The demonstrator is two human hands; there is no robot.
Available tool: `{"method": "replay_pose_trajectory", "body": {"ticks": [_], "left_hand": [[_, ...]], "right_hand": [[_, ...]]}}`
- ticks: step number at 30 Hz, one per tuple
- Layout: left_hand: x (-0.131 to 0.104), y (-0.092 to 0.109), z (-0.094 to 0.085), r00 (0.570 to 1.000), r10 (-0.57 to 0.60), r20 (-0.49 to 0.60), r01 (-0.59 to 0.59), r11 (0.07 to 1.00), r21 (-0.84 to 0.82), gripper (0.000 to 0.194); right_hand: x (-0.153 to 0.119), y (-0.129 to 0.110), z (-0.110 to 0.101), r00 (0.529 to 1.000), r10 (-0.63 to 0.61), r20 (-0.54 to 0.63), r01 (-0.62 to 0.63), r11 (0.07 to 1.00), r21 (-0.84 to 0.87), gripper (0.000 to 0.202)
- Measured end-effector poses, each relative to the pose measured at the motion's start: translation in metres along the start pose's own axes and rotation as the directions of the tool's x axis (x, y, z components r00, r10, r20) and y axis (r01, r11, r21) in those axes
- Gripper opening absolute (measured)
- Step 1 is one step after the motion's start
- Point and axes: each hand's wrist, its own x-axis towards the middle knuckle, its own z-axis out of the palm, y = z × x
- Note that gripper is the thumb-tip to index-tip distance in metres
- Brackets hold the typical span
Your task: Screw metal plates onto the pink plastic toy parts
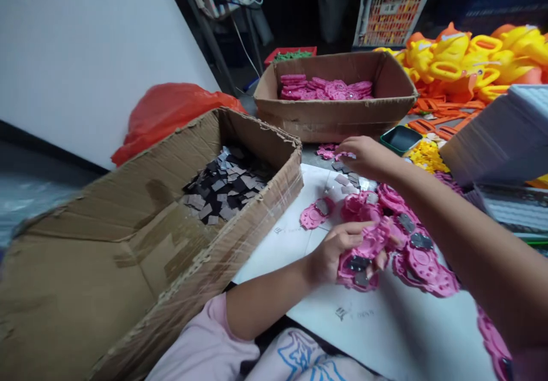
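My left hand (336, 252) is closed around several pink plastic casings (370, 241), with dark and grey squares showing on the lower one. Farther off, the curled fingers of my right hand (362, 151) are at a small heap of little pink parts (327, 151); what they pinch is hidden. Loose grey squares (349, 182) lie just below that hand. One pink casing with a grey square (317, 212) rests alone on the white sheet (274, 255). A pile of similar casings (422, 258) spreads to the right of my left hand.
A large open carton (141, 278) with black and grey squares (226, 184) stands at left. Behind, another carton (325, 118) holds pink casings. At right are a dark green-rimmed tray (401, 139), yellow toy parts (458, 55), orange strips (445, 119) and a pale box (500, 135).
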Motion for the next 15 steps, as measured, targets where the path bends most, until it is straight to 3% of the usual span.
{"method": "replay_pose_trajectory", "body": {"ticks": [4, 8, 15], "left_hand": [[-0.003, 0.000, -0.002, 0.995, -0.067, 0.070, 0.067, 0.998, 0.000, 0.063], [-0.001, -0.003, -0.003, 0.996, -0.025, 0.084, 0.032, 0.997, -0.073, 0.064], [-0.001, -0.001, -0.003, 0.995, 0.015, 0.096, -0.008, 0.997, -0.073, 0.059]], "right_hand": [[0.035, 0.005, 0.025, 0.989, 0.085, 0.118, -0.063, 0.983, -0.174, 0.029], [0.053, 0.007, 0.047, 0.966, 0.184, 0.181, -0.125, 0.946, -0.298, 0.034], [0.053, 0.017, 0.045, 0.967, 0.176, 0.185, -0.106, 0.937, -0.333, 0.039]]}}
